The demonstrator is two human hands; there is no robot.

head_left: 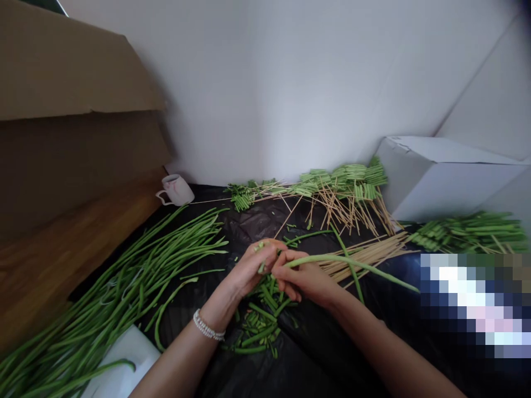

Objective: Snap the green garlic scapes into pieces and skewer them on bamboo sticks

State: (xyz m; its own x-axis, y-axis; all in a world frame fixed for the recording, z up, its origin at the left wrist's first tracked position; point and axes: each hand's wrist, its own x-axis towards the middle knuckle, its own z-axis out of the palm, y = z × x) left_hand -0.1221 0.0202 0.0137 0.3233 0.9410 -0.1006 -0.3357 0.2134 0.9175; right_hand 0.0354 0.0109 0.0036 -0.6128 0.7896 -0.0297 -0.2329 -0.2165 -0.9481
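My right hand (301,276) is closed around a long green garlic scape (344,259), whose free end arches out to the right. My left hand (259,262) is curled, with short cut garlic scape pieces (260,246) showing between its fingers and palm. The fingertips of both hands meet above the black plastic sheet (315,354). Beneath them lies a loose pile of short green pieces (259,323). Whether the left fingers also pinch the long scape is hidden.
Long garlic scapes (166,260) spread on the left, partly over a white box (124,370). A mug (177,189) stands behind them. Filled skewers (348,179) lie along the wall, bare bamboo sticks (369,253) to the right. A cardboard box (74,66) and white box (448,177) flank the space.
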